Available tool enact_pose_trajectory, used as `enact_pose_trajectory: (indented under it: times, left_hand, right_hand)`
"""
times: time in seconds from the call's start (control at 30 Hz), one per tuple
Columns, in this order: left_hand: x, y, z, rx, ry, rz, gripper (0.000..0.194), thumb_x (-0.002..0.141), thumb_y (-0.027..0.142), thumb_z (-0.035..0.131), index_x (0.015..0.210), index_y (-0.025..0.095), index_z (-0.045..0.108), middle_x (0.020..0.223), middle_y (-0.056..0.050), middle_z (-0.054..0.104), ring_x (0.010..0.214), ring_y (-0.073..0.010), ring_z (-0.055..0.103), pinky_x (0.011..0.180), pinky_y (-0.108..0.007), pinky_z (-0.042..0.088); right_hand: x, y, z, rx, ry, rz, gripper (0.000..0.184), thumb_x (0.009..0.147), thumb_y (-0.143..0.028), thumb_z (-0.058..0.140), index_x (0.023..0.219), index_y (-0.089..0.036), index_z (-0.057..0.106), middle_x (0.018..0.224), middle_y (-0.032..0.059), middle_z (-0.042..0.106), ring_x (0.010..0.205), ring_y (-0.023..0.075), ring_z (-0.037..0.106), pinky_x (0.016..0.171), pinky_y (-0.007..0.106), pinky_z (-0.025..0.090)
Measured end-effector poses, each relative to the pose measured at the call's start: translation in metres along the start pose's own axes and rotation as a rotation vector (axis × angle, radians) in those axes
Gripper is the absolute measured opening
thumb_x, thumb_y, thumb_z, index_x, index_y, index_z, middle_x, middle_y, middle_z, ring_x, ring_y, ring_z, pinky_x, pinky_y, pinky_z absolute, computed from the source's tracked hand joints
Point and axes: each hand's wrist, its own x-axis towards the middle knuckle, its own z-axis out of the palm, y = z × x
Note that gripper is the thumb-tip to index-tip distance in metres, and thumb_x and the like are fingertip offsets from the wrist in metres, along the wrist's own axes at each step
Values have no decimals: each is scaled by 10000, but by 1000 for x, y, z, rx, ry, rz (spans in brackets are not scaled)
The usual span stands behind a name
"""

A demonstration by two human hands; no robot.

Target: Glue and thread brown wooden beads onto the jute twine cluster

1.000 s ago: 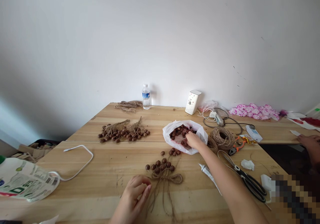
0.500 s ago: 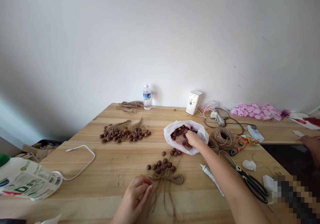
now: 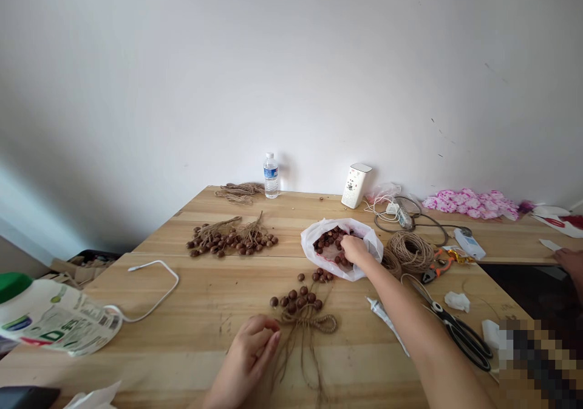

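My right hand reaches into a white plastic bag of round brown nuts. Its fingertips are down among the nuts, so their grip is hidden. On the table my left hand rests with its fingers curled in and the thumb lying against them; whether anything is inside cannot be seen. Just right of it lies a bundle of brown twine with a braided loop, its loose strands trailing towards me. Several nuts sit at the bundle's far end, and a few more lie between it and the bag.
Nut bunches on twine lie at the back left. Twine coils, pliers, scissors and a white tube are on the right. A bottle and white box stand behind. Another person's hand shows far right.
The whole view has shifted slightly, so everything sits a little further right. My right hand is still in the bag and my left hand keeps its curled pose beside the twine.
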Motion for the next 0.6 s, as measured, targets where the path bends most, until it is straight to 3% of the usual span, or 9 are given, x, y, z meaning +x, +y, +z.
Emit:
enact_pose_trajectory:
  times: [0.33, 0.6]
  left_hand:
    - [5, 5, -4, 10, 17, -2, 287, 908, 272, 437, 721, 194, 640, 853, -80, 647, 813, -188, 611, 736, -287, 509]
    - [5, 3, -5, -44, 12, -29, 343, 938, 314, 350, 687, 193, 549, 755, -63, 613, 722, -176, 595, 689, -272, 494]
  right_hand:
    - [-7, -1, -4, -116, -50, 5, 271, 906, -285, 547, 1143, -154, 551, 1158, 88, 564, 988, 211, 583, 829, 400, 500]
    - [-13, 4, -7, -131, -66, 12, 267, 922, -348, 508, 1091, -154, 577, 1123, 85, 586, 952, 196, 592, 829, 395, 494]
